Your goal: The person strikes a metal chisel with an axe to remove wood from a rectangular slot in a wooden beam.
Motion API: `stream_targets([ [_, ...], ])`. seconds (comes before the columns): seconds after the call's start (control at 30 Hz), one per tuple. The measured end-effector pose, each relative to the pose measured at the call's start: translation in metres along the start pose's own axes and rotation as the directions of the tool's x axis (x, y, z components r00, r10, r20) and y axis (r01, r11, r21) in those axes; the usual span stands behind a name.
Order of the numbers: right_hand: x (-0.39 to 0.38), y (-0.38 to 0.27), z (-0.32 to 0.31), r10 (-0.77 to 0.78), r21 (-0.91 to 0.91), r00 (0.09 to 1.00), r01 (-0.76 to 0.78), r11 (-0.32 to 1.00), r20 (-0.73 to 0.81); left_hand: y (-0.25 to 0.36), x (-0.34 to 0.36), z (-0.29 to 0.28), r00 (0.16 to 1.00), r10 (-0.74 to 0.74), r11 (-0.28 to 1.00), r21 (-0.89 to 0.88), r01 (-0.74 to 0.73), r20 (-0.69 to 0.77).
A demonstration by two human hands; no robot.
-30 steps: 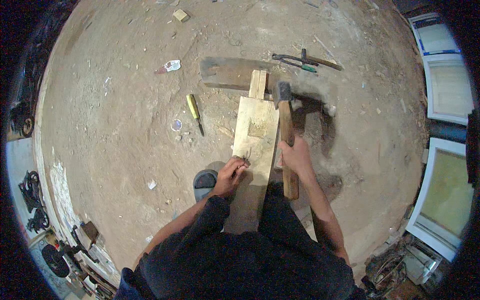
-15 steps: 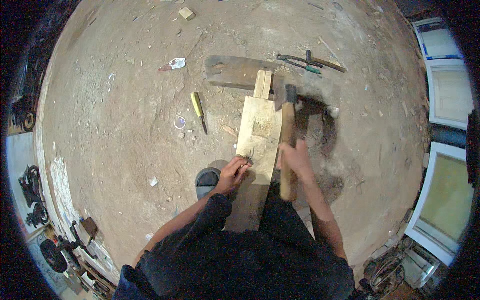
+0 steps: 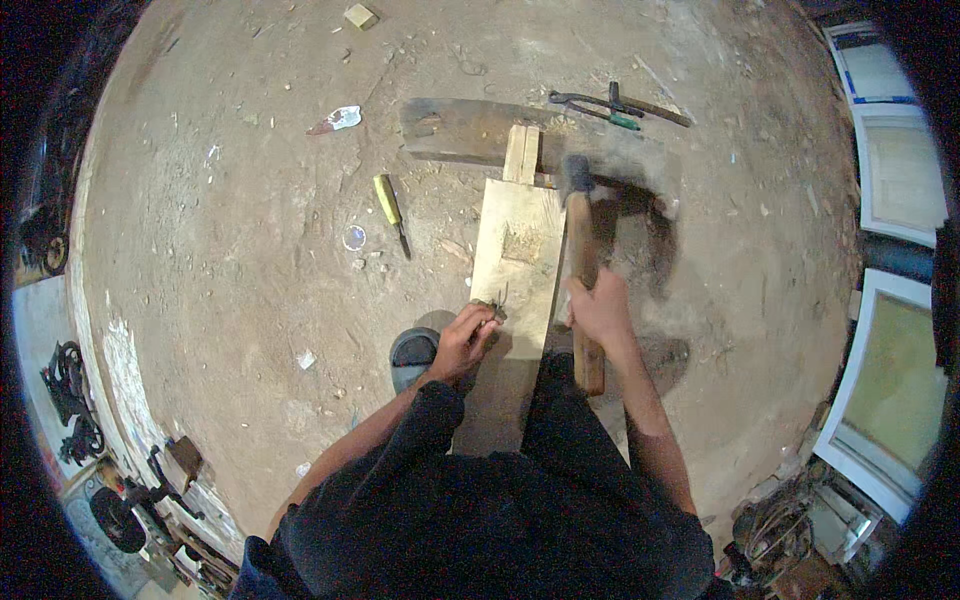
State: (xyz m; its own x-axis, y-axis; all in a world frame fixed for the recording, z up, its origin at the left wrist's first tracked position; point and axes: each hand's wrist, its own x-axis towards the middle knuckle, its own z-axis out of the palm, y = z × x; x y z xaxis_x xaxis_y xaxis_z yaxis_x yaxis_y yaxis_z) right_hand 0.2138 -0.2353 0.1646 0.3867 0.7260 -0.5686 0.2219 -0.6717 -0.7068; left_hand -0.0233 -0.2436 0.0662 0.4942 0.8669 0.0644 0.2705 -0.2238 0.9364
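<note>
A pale wooden board (image 3: 520, 235) runs away from my lap, its narrow far end resting on a weathered wooden block (image 3: 450, 130). A rough, chipped patch marks the board's upper face. My left hand (image 3: 465, 340) is closed at the board's left edge, pinching a thin dark metal piece (image 3: 502, 297); its exact kind is hard to make out. Just right of the board, my right hand (image 3: 603, 312) wraps round the wooden handle of a hammer (image 3: 580, 235). The hammer's dark head points away from me, close to the board's far right corner.
A yellow-handled chisel (image 3: 392, 215) lies on the dirt floor to the left. Pincers (image 3: 595, 108) and another hammer (image 3: 650, 108) lie beyond the block. A small wood offcut (image 3: 360, 16) is farther off. White-framed panels (image 3: 885, 370) stand along the right side.
The hammer in my right hand has shifted slightly right, its handle end a little higher. My left hand stays at the same spot on the board.
</note>
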Motion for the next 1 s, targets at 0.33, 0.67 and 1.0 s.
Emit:
stream_targets([
  [0.33, 0.020, 0.055, 0.002, 0.006, 0.181, 0.997, -0.020, 0.983, 0.075, 0.003, 0.000, 0.000, 1.000, -0.004, 1.000, 0.008, 0.004, 0.010],
  [0.67, 0.005, 0.010, -0.034, -0.093, 0.313, 0.995, 0.078, 0.947, 0.036, -0.006, -0.002, 0.001, 0.999, 0.018, 1.000, -0.014, -0.017, 0.040],
  [1.0, 0.015, 0.028, -0.021, -0.390, -0.087, 0.891, 0.380, 0.921, -0.232, -0.007, 0.000, 0.002, 0.998, 0.047, 0.999, -0.004, -0.047, 0.037],
])
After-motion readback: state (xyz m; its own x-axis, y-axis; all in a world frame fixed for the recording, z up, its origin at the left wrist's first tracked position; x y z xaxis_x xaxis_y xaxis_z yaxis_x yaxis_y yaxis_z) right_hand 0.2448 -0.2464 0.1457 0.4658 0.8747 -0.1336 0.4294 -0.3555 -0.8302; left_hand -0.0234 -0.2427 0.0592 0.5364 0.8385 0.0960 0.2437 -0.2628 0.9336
